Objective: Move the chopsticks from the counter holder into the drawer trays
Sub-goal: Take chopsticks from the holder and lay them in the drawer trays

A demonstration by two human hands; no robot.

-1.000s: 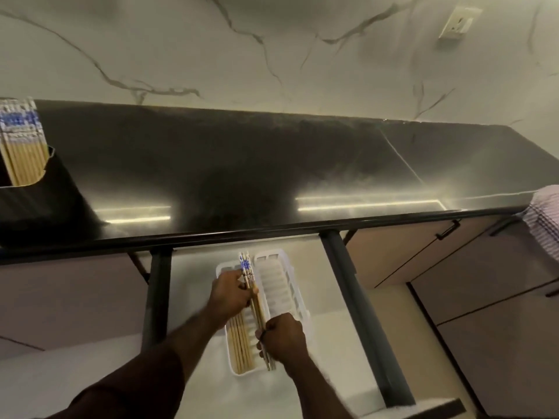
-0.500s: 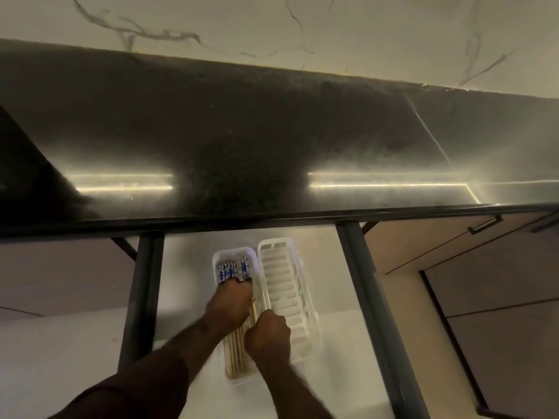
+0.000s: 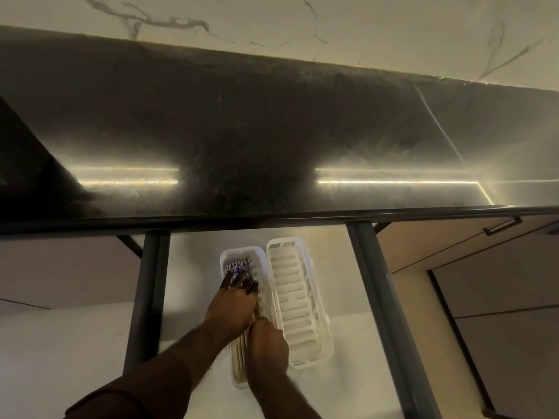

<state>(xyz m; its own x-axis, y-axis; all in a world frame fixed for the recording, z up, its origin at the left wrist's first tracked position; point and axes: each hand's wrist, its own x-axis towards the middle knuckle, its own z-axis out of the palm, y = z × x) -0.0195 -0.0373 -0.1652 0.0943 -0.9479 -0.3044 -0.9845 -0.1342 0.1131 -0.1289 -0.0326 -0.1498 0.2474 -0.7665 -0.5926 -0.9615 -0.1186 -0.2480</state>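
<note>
Nearest, at the drawer's (image 3: 193, 352) front edge, the right hand (image 3: 267, 349) lies over the plain ends of the chopsticks (image 3: 240, 347) in the left tray (image 3: 225, 258); its fingers curl down over the bundle, but whether they pinch a stick or only press on the ends cannot be told. Just beyond it the left hand (image 3: 231, 309) lies flat on the same bundle, fingers (image 3: 239, 281) straight and spread, pressing the sticks down near their patterned blue-and-white tips, which show just short of the tray's far end. So a batch of chopsticks is lying lengthwise in the left tray, and both hands look to be settling or levelling it rather than carrying anything. The right tray (image 3: 299, 300), touching the left one along its long side, holds nothing: its slotted floor is bare from end to end. Further off, past the drawer's back, the dark counter (image 3: 272, 131) runs across the view, and the holder is not in the picture, so how many chopsticks are left in it cannot be told. By my reading the task is partly done: one tray filled to some degree, the other yet to receive any, and more trips to the holder likely if it is not empty.
</note>
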